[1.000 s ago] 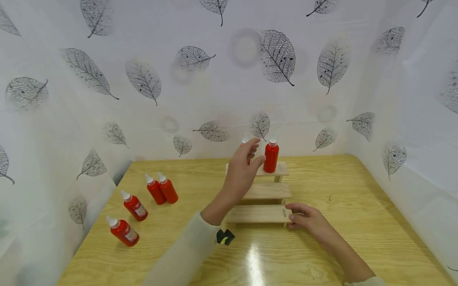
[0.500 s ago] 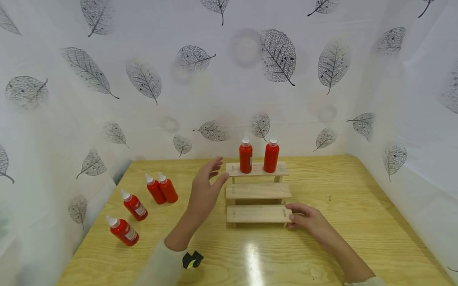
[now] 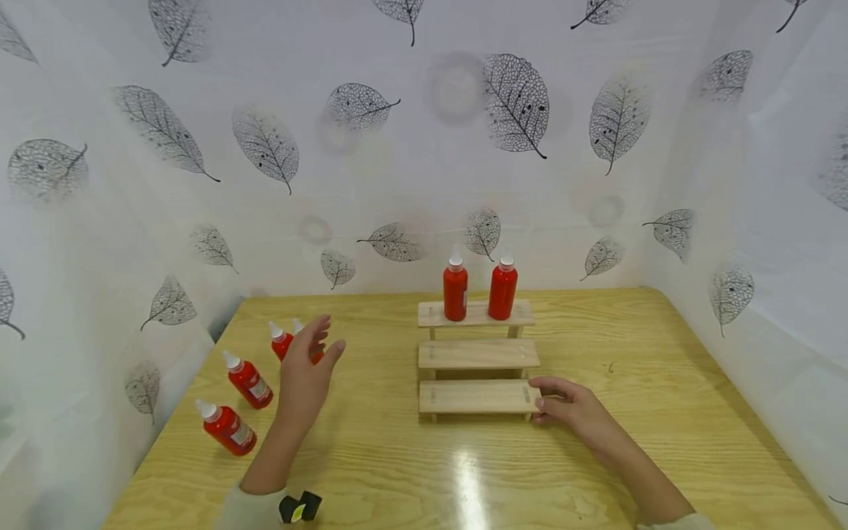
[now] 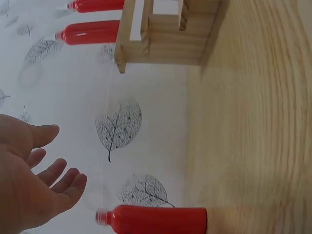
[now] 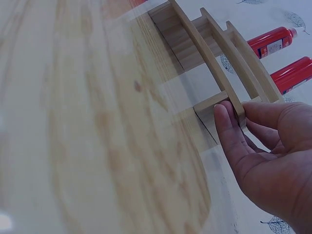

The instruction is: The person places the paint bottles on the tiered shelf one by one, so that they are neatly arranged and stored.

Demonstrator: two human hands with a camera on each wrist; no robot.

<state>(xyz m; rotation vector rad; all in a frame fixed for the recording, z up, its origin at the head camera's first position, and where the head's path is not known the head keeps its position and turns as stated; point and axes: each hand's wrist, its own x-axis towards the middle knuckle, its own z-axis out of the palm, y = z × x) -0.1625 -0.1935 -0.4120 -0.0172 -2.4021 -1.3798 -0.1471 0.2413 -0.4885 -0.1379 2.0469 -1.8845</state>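
Observation:
My left hand point(image 3: 306, 383) is over the left part of the table, its fingers loosely spread and holding nothing. It partly covers two red squeeze bottles, one of them a red bottle point(image 3: 280, 343) with a white nozzle cap; a red bottle point(image 4: 161, 219) also lies below the hand in the left wrist view. My right hand point(image 3: 575, 412) pinches the right end of the lowest step of a three-tier wooden stand point(image 3: 478, 397), thumb on top and fingers beneath in the right wrist view. Two red bottles, a left one point(image 3: 455, 293) and a right one point(image 3: 503, 291), stand upright on its top tier.
Two more red bottles stand at the left, a nearer bottle point(image 3: 229, 429) and another bottle point(image 3: 250, 380) behind it. The wooden table point(image 3: 596, 331) meets a white leaf-printed curtain point(image 3: 397, 184) at the back and sides.
My left hand has come away from the bottles on the top tier and travelled left to the pair of bottles on the table. My right hand has stayed at the stand's lowest step.

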